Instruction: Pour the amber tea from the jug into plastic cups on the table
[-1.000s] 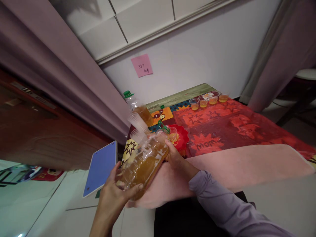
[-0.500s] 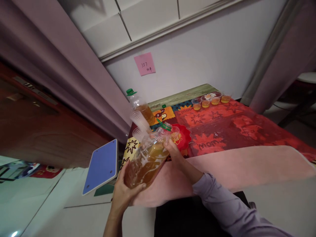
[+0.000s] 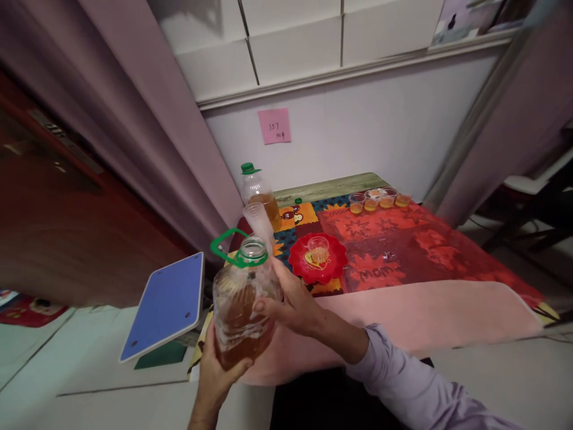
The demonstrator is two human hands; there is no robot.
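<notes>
Between my two hands is a big clear plastic bottle (image 3: 246, 304) with amber liquid inside. It stands nearly upright, its mouth uncapped and its green carry handle sticking out to the left. My left hand (image 3: 219, 370) is wrapped round the lower left of the bottle. My right hand (image 3: 293, 301) grips its upper right side, thumb on the front. Beyond them, a clear plastic cup (image 3: 319, 249) with some liquid sits on a red scalloped plate (image 3: 295, 263). Just behind the bottle leans a stack of clear cups (image 3: 259, 222), its lower end hidden.
A second bottle (image 3: 264, 203) with a green cap stands at the back left. Several cups of amber liquid (image 3: 379, 203) line the far right of the table. A small green cap (image 3: 298, 201) lies near the back edge. A blue board (image 3: 165, 301) is at the left.
The bottle has gone from tilted toward the plate to nearly upright and moved left, away from the cup. My right hand has slid from near its neck to its side.
</notes>
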